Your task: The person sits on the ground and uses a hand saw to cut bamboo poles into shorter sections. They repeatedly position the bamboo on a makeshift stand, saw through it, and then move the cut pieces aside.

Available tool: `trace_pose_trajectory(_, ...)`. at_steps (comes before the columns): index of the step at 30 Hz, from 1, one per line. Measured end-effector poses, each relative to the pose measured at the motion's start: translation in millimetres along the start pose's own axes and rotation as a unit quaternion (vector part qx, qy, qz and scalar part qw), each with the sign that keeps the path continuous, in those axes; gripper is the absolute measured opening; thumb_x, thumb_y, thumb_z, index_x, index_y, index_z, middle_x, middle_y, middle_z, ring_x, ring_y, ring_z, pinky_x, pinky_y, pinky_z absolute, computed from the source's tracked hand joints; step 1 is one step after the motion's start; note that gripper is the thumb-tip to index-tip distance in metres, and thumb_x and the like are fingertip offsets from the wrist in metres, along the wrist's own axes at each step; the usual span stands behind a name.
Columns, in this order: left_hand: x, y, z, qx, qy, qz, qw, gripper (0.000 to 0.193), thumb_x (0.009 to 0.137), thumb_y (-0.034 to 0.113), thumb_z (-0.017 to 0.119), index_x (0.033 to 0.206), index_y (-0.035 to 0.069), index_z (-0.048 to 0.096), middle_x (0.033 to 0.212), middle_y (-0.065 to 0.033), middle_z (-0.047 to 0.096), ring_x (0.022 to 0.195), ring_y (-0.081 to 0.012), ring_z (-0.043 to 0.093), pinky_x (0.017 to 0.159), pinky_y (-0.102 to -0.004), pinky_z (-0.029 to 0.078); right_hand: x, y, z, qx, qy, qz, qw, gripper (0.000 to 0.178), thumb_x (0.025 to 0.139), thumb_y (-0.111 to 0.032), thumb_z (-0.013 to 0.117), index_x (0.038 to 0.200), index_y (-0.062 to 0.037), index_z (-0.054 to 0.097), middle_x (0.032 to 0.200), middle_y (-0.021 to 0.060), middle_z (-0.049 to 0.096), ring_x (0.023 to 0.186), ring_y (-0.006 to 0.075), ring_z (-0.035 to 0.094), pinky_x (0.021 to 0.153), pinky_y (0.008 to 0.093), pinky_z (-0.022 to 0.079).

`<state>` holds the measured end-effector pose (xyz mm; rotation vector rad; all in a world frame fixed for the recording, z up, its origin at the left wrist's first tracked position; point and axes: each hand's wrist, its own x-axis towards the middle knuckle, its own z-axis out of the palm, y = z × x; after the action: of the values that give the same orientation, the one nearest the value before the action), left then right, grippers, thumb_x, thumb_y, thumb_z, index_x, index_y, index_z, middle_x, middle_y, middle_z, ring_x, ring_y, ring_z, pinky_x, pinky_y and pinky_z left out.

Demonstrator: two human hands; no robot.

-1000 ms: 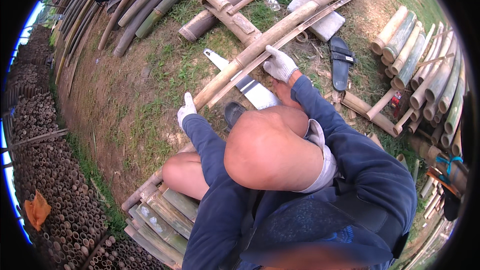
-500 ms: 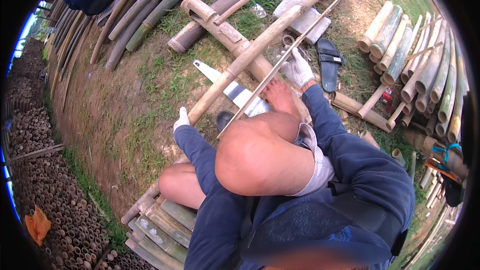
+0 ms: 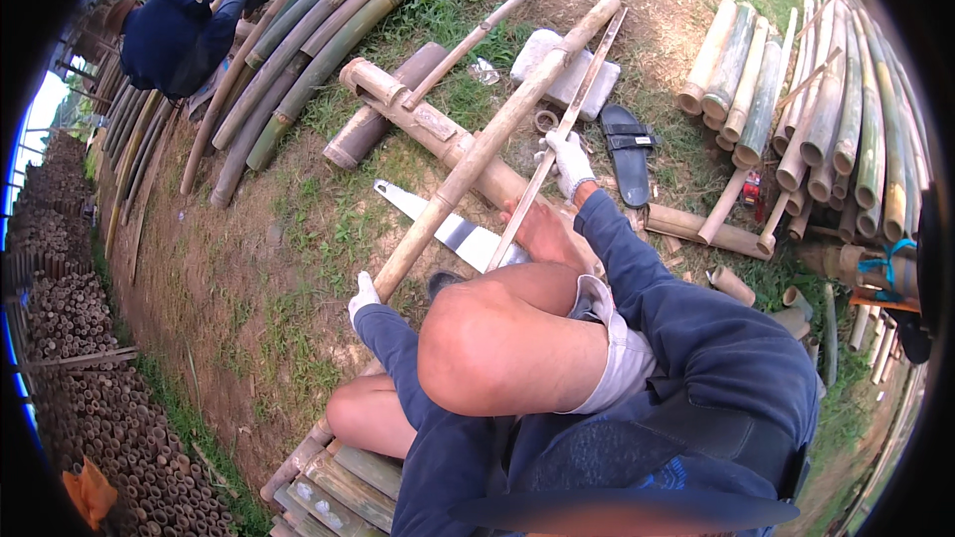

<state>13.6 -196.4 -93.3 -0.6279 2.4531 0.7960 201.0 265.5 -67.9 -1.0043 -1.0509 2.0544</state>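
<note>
My left hand (image 3: 365, 298), in a white glove, is closed around the near end of a long bamboo pole (image 3: 468, 161). The pole slants away to the upper right, across a thicker bamboo log (image 3: 426, 119) lying on the ground. Also gloved, my right hand (image 3: 569, 163) grips a thin, split bamboo strip (image 3: 565, 127) partway along its length. Its pale flat face shows, and its lower end reaches my raised knee. A hand saw blade (image 3: 428, 217) lies under the pole; its handle end is out of sight behind my leg. My bare foot (image 3: 547, 235) rests on the log.
A grey stone block (image 3: 594, 89) and a black sandal (image 3: 629, 154) lie beyond my right hand. Stacked bamboo (image 3: 741, 80) stands at right. Long curved poles (image 3: 338, 70) lie at upper left, where another person (image 3: 174, 45) is bent over. Bamboo slats (image 3: 343, 497) are beneath me.
The whole view has shifted slightly. In my right hand the strip has turned to show its flat face and stands steeper; its lower end no longer crosses over my knee. My left hand keeps its hold.
</note>
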Motion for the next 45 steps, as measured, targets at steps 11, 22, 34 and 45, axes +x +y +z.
trace_pose_trajectory(11,-4,15,17,-0.020,-0.063,0.038,0.997,0.109,0.089,0.088,0.051,0.116,-0.015,0.073,0.101,-0.0254,0.075,0.086,-0.0326,0.075,0.071,-0.0467,0.057,17,4,18,-0.148,0.131,-0.073,0.978,0.056,0.103,-0.044,0.071,0.127,-0.0034,0.041,0.086,0.0062,0.058,0.069,0.0163,0.060,0.063,0.0348,0.053)
trace_pose_trajectory(22,-12,44,26,-0.127,-0.078,0.092,0.985,0.088,0.082,0.083,0.072,0.098,-0.003,0.076,0.070,-0.0117,0.064,0.052,-0.0215,0.055,0.050,-0.0380,0.043,85,9,98,-0.404,0.141,-0.045,0.903,0.129,0.089,-0.068,0.073,0.160,0.0163,0.006,0.162,0.0372,0.038,0.146,0.0446,0.050,0.121,0.0424,0.040)
trace_pose_trajectory(34,-16,55,16,-0.262,-0.179,0.148,0.937,0.069,0.096,0.073,0.062,0.116,0.009,0.070,0.082,-0.0113,0.071,0.058,-0.0181,0.066,0.051,-0.0307,0.053,113,22,84,-0.502,0.126,-0.095,0.850,0.159,0.065,-0.079,0.086,0.164,0.0145,0.004,0.168,0.0316,0.030,0.154,0.0412,0.040,0.126,0.0433,0.035)
trace_pose_trajectory(45,-27,56,46,-0.265,0.029,0.346,0.900,0.038,0.089,0.025,0.088,0.115,0.000,0.077,0.112,-0.0105,0.078,0.106,-0.0198,0.072,0.102,-0.0342,0.053,104,29,72,-0.356,0.083,-0.138,0.920,0.126,0.079,-0.049,0.090,0.163,0.0107,0.017,0.162,0.0310,0.037,0.150,0.0382,0.041,0.126,0.0410,0.033)
